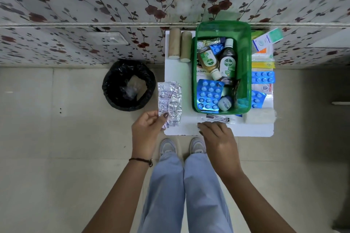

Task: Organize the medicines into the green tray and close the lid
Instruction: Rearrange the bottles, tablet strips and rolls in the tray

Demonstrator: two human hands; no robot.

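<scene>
The green tray (244,66) stands on a small white table (178,70), holding two Dettol bottles (228,62), a blue blister pack (209,94), a small jar (225,102) and other packets. My left hand (146,130) pinches the lower end of a crumpled silver blister strip (169,102) at the table's left edge. My right hand (217,136) hovers palm down at the front edge, fingertips just short of a Cipladine tube (217,119). More blue blister packs (263,77) and boxes (267,39) lie right of the tray. No lid is identifiable.
A black-lined waste bin (128,85) stands on the floor left of the table. Two beige rolls (180,46) lie at the table's back left, a white gauze roll (260,115) at front right. A floral-patterned wall runs behind. My feet are below the table's front edge.
</scene>
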